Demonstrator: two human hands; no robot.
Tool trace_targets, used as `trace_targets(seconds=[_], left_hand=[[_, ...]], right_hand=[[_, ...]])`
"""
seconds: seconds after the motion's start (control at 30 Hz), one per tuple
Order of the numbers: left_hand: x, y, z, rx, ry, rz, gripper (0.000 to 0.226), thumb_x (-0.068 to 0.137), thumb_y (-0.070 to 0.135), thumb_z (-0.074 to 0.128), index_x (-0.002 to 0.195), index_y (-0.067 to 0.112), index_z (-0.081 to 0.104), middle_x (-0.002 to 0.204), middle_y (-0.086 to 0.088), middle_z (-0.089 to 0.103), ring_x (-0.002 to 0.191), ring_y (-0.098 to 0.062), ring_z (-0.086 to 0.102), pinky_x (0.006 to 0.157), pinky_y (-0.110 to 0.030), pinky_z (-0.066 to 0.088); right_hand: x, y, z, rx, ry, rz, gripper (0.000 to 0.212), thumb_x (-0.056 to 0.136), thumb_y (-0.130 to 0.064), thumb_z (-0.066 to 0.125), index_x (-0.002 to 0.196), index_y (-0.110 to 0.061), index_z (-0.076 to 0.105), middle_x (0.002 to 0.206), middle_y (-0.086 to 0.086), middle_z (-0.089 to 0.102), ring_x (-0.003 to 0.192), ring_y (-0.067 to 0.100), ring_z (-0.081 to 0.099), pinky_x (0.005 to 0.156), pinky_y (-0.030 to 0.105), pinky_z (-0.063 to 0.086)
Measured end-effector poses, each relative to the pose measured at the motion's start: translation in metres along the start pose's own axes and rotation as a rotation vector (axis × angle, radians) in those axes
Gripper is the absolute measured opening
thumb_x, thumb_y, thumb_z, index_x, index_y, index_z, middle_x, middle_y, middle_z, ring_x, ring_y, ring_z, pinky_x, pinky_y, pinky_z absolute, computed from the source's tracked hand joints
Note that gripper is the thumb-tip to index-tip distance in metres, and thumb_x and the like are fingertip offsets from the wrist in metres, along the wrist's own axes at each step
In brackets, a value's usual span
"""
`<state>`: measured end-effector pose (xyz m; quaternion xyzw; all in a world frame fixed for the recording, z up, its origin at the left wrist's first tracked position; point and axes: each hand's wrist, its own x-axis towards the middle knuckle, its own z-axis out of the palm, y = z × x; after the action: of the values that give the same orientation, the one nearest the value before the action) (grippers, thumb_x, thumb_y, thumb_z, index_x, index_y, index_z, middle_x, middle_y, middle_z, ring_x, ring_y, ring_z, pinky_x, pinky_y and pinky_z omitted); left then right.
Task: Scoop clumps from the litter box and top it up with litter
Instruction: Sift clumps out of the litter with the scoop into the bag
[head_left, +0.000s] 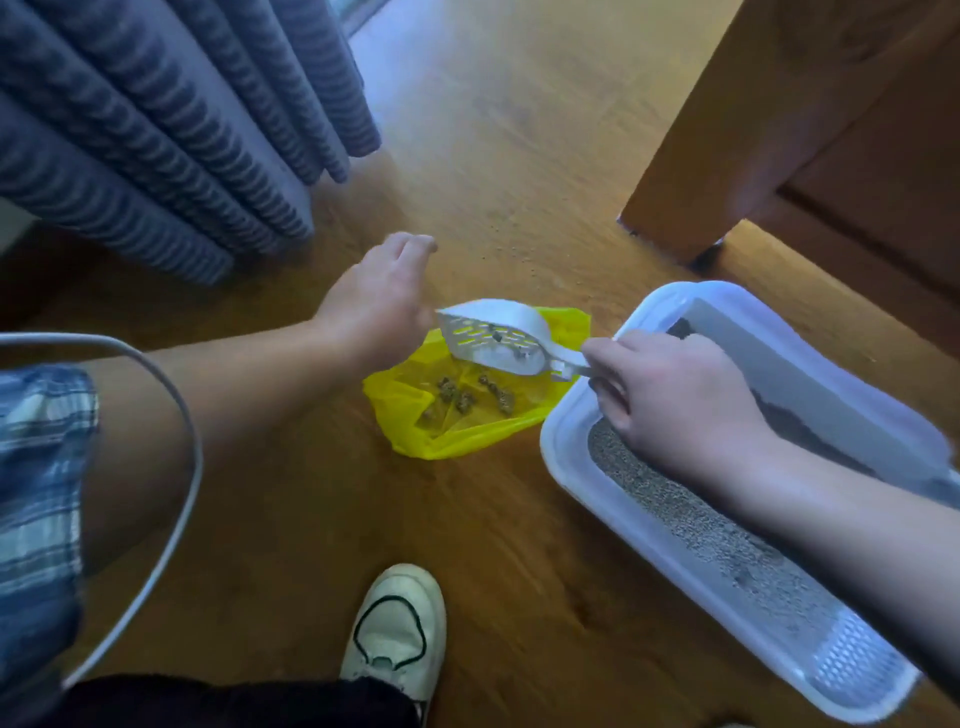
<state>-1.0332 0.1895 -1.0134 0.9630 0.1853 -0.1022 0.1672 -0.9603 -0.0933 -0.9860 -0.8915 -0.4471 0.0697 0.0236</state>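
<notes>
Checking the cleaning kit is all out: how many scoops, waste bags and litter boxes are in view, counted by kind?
scoop: 1
yellow bag: 1
litter box: 1
Total: 3

Head cam, looks fwd-down, close over floor (493, 156).

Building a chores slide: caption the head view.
Right hand holds scoop over yellow bag of clumps beside litter box; left hand hovers nearby.
</notes>
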Motion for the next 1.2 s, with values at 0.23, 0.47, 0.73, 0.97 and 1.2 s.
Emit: trace_targets(seconds=[0.23, 0.47, 0.73, 0.97, 1.2], left_hand=[[-0.017, -0.041, -0.009, 0.047, 0.000, -0.033, 0.066, 0.082, 0.011, 0.052, 0.145, 0.011, 0.036, 0.146, -0.012, 0.040, 0.130, -0.033, 0.044, 0.107, -0.046, 0.039], [-0.012, -0.007, -0.005, -0.032, -0.026, 0.067, 0.065, 0.084, 0.009, 0.048, 0.148, 0.015, 0.034, 0.152, -0.004, 0.034, 0.134, -0.028, 0.041, 0.106, -0.041, 0.038], [0.005, 0.096, 0.004, -0.306, -0.001, 0.150, 0.040, 0.083, 0.008, 0.046, 0.121, 0.019, 0.054, 0.116, 0.004, 0.062, 0.110, -0.019, 0.056, 0.093, -0.037, 0.048], [0.000, 0.217, 0.022, -0.475, -0.360, 0.273, 0.012, 0.093, 0.020, 0.048, 0.094, 0.022, 0.060, 0.089, -0.001, 0.070, 0.076, -0.019, 0.066, 0.071, -0.034, 0.056], [-0.030, 0.288, 0.061, -1.096, -0.881, -0.025, 0.020, 0.100, 0.031, 0.056, 0.105, 0.013, 0.061, 0.094, -0.006, 0.066, 0.086, -0.021, 0.063, 0.093, -0.046, 0.052]], right_hand=[[0.022, -0.020, 0.015, -0.279, -0.103, -0.129, 0.041, 0.065, -0.006, 0.071, 0.100, -0.028, 0.068, 0.075, 0.001, 0.054, 0.071, 0.028, 0.052, 0.061, 0.036, 0.018], [0.015, 0.001, -0.004, -0.032, -0.050, 0.104, 0.017, 0.089, -0.027, 0.058, 0.104, -0.029, 0.065, 0.085, 0.000, 0.063, 0.081, 0.032, 0.061, 0.064, 0.037, 0.041], [-0.029, 0.056, -0.020, 0.905, -0.009, 0.624, 0.023, 0.100, -0.032, 0.053, 0.085, -0.022, 0.066, 0.077, -0.004, 0.069, 0.055, 0.006, 0.059, 0.051, 0.020, 0.044], [-0.083, 0.086, -0.011, 1.554, 0.004, 0.915, 0.025, 0.099, -0.001, 0.043, 0.107, -0.014, 0.063, 0.088, 0.008, 0.062, 0.067, 0.011, 0.063, 0.056, 0.026, 0.043], [-0.130, 0.101, 0.001, 1.379, 0.050, 0.750, 0.017, 0.094, -0.011, 0.061, 0.108, -0.021, 0.065, 0.105, 0.005, 0.072, 0.094, 0.017, 0.065, 0.083, 0.032, 0.051]])
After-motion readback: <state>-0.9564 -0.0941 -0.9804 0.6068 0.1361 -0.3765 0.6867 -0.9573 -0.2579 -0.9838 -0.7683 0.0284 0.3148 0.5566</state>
